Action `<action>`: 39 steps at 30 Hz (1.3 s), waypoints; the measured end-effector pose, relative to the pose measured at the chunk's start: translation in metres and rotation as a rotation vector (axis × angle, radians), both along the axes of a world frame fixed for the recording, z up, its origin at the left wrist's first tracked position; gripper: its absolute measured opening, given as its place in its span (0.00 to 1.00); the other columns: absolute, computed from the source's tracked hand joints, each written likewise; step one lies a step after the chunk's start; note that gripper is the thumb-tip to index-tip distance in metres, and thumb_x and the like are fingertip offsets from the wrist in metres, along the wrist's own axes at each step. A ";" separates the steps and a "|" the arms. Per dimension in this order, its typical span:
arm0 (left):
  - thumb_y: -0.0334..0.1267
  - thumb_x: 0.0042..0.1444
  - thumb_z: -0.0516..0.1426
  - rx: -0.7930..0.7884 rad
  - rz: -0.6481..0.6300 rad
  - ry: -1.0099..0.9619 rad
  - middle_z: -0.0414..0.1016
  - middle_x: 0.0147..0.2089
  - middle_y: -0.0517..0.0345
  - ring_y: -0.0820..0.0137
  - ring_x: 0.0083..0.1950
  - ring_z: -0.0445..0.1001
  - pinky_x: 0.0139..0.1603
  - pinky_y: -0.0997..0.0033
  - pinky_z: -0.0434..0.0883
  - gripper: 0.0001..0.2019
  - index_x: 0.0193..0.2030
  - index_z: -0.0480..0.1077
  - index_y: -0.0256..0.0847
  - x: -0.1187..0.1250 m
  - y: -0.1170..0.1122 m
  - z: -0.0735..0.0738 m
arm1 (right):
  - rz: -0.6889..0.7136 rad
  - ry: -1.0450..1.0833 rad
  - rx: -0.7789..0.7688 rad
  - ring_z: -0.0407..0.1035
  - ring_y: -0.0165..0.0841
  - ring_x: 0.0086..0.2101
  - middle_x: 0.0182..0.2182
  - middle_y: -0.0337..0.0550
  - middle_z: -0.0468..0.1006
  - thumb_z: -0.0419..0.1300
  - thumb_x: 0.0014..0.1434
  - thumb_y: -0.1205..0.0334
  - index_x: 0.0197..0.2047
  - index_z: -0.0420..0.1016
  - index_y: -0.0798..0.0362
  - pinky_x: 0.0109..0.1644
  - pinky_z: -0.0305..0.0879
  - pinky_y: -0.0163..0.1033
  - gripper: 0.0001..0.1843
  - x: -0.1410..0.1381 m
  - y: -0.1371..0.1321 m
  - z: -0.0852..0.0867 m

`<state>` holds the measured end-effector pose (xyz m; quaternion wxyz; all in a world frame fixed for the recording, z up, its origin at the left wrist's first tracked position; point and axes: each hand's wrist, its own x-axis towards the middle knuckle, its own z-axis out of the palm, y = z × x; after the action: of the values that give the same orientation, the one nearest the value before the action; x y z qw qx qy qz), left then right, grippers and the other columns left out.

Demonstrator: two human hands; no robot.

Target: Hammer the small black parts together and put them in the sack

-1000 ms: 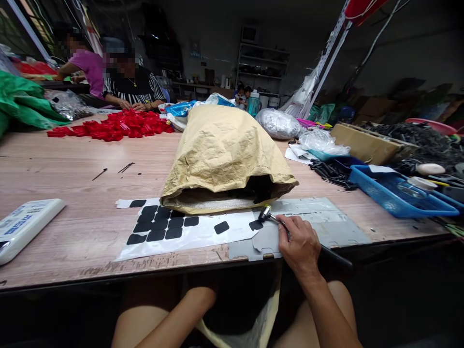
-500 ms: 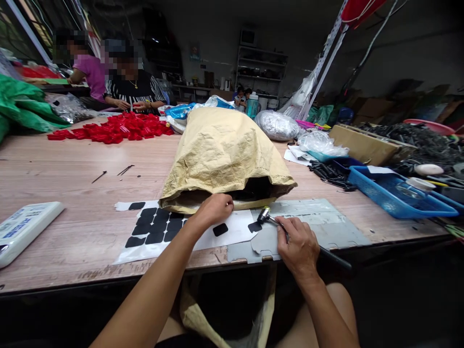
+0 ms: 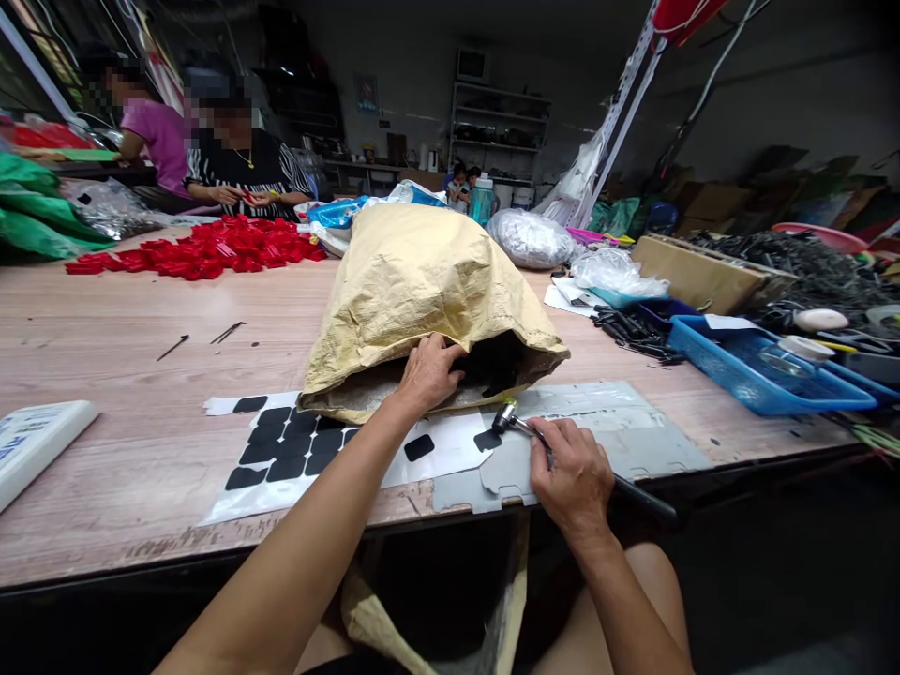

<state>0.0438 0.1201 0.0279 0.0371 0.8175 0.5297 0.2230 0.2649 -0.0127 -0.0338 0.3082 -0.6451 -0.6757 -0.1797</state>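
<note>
- Fingers [image 3: 451, 354] of the left hand [image 3: 426, 377] are bent at the open mouth of the yellow woven sack [image 3: 428, 281], against its upper lip; whether they pinch anything, I cannot tell.
- Good handling here, I judge, means raising that lip with the knuckles so nothing snags, and being gentle enough that the sack does not drag the sheet beneath.
- The right hand [image 3: 573, 473] is wrapped round a small hammer [image 3: 504, 417] with a black face and a yellow one; its dark handle juts out behind the palm.
- The hammer is best held low and slack, its head clear of the pads, while the left hand is busy.
- Rounded black pads [image 3: 420, 447] sit on a white backing sheet [image 3: 460, 452], partly under the sack's front edge; its right end overlaps a grey board [image 3: 611, 436].
- The sack lies on the desk [image 3: 105, 347], mouth toward the person.
- Farther out: a heap of red plastic pieces [image 3: 211, 248] and, at right, a blue tray [image 3: 710, 349].
</note>
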 end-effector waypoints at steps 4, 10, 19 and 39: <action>0.37 0.56 0.62 0.034 0.063 -0.008 0.67 0.51 0.49 0.53 0.56 0.64 0.54 0.55 0.65 0.12 0.48 0.77 0.47 0.007 0.001 -0.008 | 0.006 -0.003 0.001 0.64 0.37 0.40 0.40 0.42 0.77 0.56 0.63 0.63 0.50 0.77 0.46 0.43 0.54 0.41 0.14 0.000 0.000 0.000; 0.36 0.59 0.60 -0.015 -0.044 -0.011 0.72 0.48 0.50 0.55 0.54 0.63 0.54 0.54 0.61 0.07 0.44 0.74 0.43 0.001 -0.024 0.008 | 0.017 0.004 0.005 0.64 0.37 0.39 0.39 0.42 0.76 0.56 0.62 0.63 0.50 0.77 0.46 0.42 0.54 0.41 0.14 0.000 -0.001 0.000; 0.40 0.57 0.62 -0.266 -0.141 -0.321 0.75 0.39 0.57 0.63 0.45 0.67 0.45 0.65 0.64 0.06 0.39 0.75 0.43 -0.051 -0.104 -0.013 | 0.029 0.046 -0.008 0.66 0.37 0.41 0.39 0.42 0.77 0.57 0.63 0.62 0.49 0.78 0.46 0.45 0.58 0.41 0.13 0.002 0.000 0.001; 0.38 0.54 0.63 -0.284 -0.128 -0.380 0.74 0.37 0.57 0.64 0.44 0.67 0.48 0.65 0.63 0.06 0.38 0.81 0.44 -0.055 -0.106 -0.029 | 0.482 0.341 -0.039 0.72 0.33 0.41 0.39 0.44 0.76 0.51 0.68 0.69 0.60 0.73 0.43 0.46 0.70 0.39 0.22 -0.072 -0.042 0.037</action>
<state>-0.0108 0.0139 -0.0011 0.2645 0.7793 0.4865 0.2934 0.1926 -0.0548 0.0031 0.4387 -0.4927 -0.7512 0.0225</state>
